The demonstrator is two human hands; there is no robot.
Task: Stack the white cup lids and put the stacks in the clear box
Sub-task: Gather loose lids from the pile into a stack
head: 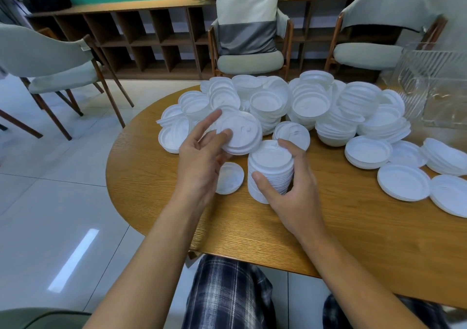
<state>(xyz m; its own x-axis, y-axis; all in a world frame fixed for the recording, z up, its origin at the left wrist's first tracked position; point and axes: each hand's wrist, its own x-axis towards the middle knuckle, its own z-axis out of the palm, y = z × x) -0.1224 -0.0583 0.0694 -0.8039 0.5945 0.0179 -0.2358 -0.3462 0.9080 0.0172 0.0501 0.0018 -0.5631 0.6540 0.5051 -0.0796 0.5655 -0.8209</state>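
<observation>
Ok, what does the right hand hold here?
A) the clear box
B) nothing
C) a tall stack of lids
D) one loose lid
C: the right hand curls round the stack of lids; the left hand holds a single lid.

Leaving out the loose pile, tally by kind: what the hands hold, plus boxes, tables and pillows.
lid, in left hand: 1
stack, in right hand: 1
box: 1
table: 1
pillow: 1
Total: 5
</observation>
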